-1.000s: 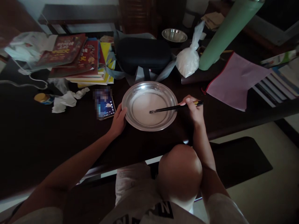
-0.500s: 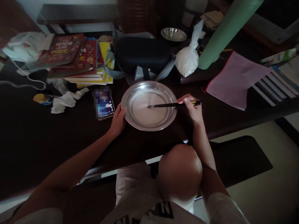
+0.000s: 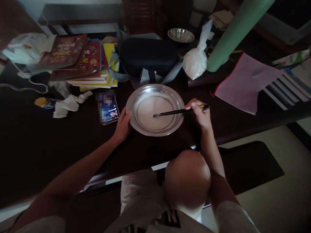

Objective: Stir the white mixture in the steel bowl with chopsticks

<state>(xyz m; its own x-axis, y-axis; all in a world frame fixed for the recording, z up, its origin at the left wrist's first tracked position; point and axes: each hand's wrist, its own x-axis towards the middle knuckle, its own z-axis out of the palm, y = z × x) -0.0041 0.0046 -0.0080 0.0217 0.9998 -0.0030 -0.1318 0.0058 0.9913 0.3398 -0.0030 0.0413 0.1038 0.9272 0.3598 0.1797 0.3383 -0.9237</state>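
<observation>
A shallow steel plate [image 3: 136, 126] with a thin white liquid in it sits on the dark table [image 3: 36, 142] in front of me. My left hand [image 3: 123, 125] holds the plate's left rim. My right hand [image 3: 199, 115] grips a pair of dark chopsticks [image 3: 175, 112] at the plate's right edge; their tips reach into the white liquid near the middle.
A lit phone [image 3: 108, 108] lies just left of the plate. Behind it are a stack of books [image 3: 80, 61], a black case [image 3: 148, 55], a tied bag of white powder [image 3: 195, 63], a small steel bowl [image 3: 180, 35], a green tube [image 3: 233, 34] and a pink pouch [image 3: 245, 82]. Crumpled tissue [image 3: 66, 105] lies at the left.
The chopstick tips moved up in the liquid, then back down toward me. My left hand stayed on the rim and the plate did not move.
</observation>
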